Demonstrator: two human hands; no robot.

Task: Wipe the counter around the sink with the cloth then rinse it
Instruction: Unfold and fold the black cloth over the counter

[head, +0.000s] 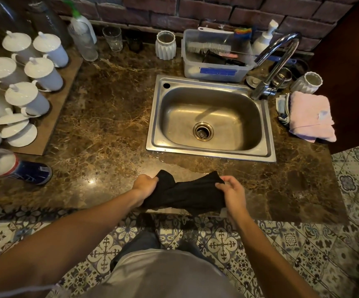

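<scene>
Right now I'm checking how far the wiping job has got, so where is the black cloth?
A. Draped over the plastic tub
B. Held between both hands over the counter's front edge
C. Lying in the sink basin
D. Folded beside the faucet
B: the left hand and right hand each grip an end of the black cloth above the counter edge; the sink is empty.

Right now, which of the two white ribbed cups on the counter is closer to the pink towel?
The ribbed cup right of the faucet, standing just behind the pink towel. The other ribbed cup stands left of the plastic bin, across the sink.
</scene>
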